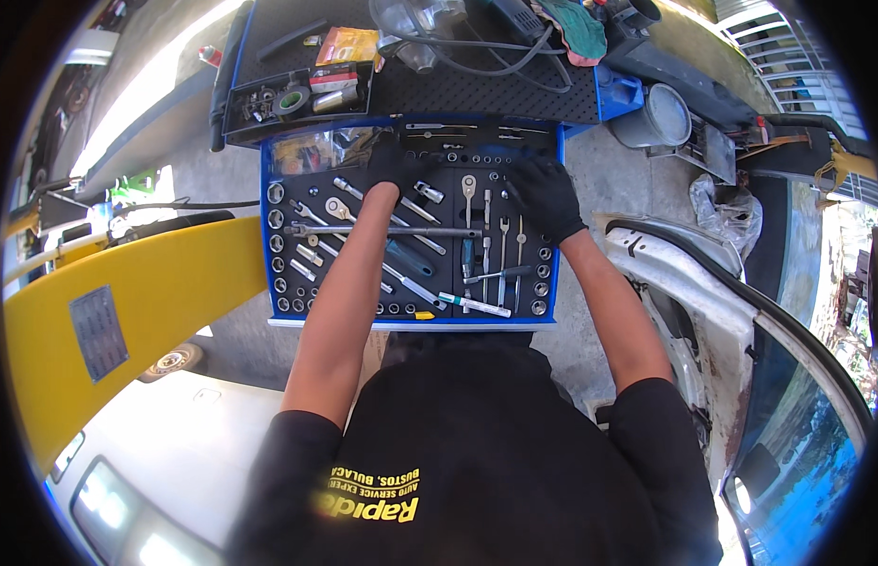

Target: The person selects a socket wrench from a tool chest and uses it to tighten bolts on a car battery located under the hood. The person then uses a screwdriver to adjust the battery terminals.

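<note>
A blue tool drawer (266,247) stands pulled out in front of me, its black foam insert filled with tools. My left hand (386,158), in a black glove, is over the back of the drawer beside some clear plastic packets (307,151). Its fingers blend into the dark foam. My right hand (545,196), also black-gloved, hovers at the right side near small sockets (494,176); its fingers are blurred and dark. Between my arms lie a long dark bar (430,231), a ratchet (469,193), a blue-handled tool (409,258) and a white marker pen (475,305).
The black cart top (345,141) holds a parts tray (233,115), a cable (477,42) and a green cloth (579,33). A yellow beam (175,274) reaches the drawer's left side. To the right are a grey bucket (658,118) and a white vehicle door (684,245).
</note>
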The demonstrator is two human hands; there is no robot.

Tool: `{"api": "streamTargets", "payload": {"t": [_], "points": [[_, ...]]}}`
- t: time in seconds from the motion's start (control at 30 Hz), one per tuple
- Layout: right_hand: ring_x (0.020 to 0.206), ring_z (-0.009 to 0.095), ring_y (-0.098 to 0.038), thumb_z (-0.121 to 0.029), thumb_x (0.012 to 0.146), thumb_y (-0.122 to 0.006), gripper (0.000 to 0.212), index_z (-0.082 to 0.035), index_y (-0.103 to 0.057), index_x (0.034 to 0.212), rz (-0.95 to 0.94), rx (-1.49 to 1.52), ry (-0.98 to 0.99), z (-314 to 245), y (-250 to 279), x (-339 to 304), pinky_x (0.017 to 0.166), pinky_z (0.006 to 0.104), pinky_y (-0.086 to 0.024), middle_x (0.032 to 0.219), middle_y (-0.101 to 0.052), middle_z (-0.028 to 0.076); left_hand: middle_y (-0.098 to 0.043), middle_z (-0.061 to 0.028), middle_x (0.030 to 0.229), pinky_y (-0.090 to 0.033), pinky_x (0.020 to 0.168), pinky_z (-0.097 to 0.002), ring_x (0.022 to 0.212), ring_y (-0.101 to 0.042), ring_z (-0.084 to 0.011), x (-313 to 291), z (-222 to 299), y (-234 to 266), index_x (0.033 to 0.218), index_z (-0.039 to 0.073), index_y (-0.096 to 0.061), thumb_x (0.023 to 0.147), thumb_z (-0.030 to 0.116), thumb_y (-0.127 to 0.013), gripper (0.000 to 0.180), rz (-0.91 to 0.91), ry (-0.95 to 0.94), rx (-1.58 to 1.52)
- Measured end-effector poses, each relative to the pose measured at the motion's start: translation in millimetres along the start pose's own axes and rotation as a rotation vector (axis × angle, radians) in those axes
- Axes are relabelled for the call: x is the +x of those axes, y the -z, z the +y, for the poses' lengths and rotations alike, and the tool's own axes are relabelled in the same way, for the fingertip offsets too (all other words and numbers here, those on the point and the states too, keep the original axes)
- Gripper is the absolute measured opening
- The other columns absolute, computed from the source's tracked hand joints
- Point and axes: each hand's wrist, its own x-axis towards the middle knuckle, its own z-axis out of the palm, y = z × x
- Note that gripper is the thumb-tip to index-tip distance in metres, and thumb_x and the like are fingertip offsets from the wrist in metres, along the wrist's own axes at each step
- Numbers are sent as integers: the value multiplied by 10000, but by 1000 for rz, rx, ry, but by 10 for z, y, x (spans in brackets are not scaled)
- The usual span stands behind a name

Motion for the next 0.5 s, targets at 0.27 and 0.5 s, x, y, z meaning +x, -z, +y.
{"api": "streamTargets", "payload": {"t": [0.27, 0.5], "points": [[1212, 369, -606, -224, 882, -705, 264, -112, -750, 1116, -175, 77, -194, -209, -157, 250, 1028, 517, -455, 1177, -694, 129, -573, -253, 1485, -480, 1137, -460, 1369, -575, -376, 103, -148, -65, 1502, 26, -508, 640, 562, -921, 1096, -203, 184, 99], [1243, 379, -606, -320, 962, -644, 397, -112, -687, 1297, -108, 54, -74, -536, -55, 162, 1061, 513, -444, 1372, -651, 134, -588, -303, 1424, -488, 1108, -465, 1312, -596, -421, -232, 276, 2, 1427, -25, -537, 634, 565, -906, 1055, 43, 209, -43]]}}
